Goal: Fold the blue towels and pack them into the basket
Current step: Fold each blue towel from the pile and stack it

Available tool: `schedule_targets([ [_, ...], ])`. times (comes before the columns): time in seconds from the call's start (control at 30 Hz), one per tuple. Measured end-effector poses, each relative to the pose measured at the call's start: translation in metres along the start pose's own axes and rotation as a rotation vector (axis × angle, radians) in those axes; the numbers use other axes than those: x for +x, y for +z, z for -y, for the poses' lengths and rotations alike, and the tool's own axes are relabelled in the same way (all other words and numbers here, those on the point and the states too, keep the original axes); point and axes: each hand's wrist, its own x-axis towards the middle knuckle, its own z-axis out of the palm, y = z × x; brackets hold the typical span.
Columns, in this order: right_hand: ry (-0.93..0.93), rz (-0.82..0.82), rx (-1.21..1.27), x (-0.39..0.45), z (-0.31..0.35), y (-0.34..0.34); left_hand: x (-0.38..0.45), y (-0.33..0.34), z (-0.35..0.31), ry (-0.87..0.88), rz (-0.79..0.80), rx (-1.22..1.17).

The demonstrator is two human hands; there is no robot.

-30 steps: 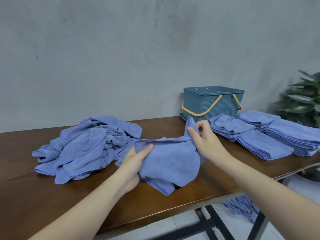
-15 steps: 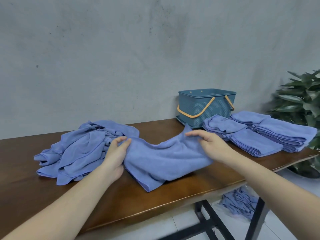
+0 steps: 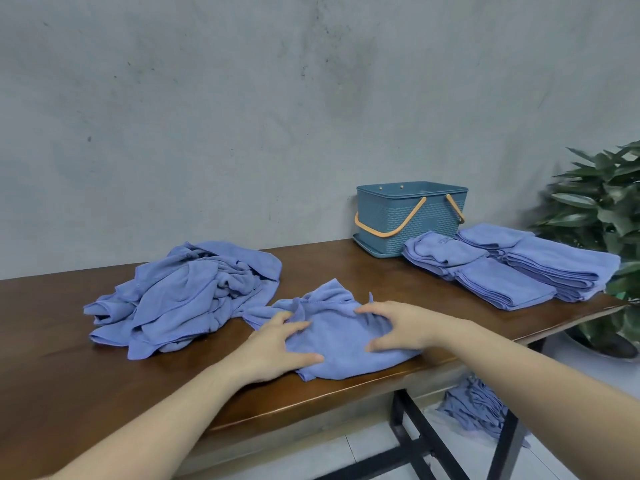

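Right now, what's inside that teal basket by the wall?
Only the teal basket's far inner wall near the rim shows, bare, with two small studs. Nothing rises above the rim. Its near wall hides the bottom, so whether any towel lies inside cannot be seen.

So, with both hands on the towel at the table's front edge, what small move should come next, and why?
Probably smooth it flat by sliding both hands apart. The towel lies bunched and wrinkled on the table, with the left hand and right hand resting on it, fingers spread. It looks too rumpled for a clean fold like the folded stacks by the basket.
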Motion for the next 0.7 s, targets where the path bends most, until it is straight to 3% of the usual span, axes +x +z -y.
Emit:
schedule_targets([
  [0.2,-0.052,-0.195,0.000,-0.007,0.006,-0.005,-0.001,0.001,0.004,0.155,-0.167,0.115],
  [0.33,-0.130,-0.114,0.319,-0.023,0.011,-0.001,-0.003,0.002,0.001,0.149,-0.353,-0.219],
  [0.43,-0.131,-0.031,0.187,-0.031,0.012,0.008,-0.002,-0.011,-0.011,0.103,-0.447,-0.455],
  [0.5,-0.187,-0.061,0.128,-0.031,0.012,0.018,-0.003,-0.020,-0.020,0.080,-0.450,-0.538],
  [0.57,-0.227,-0.207,0.314,-0.031,0.016,0.020,-0.003,-0.028,-0.025,0.079,-0.459,-0.580],
  [0.7,-0.194,-0.542,0.922,-0.033,0.032,-0.003,-0.003,-0.049,-0.032,0.106,-0.510,-0.686],
])
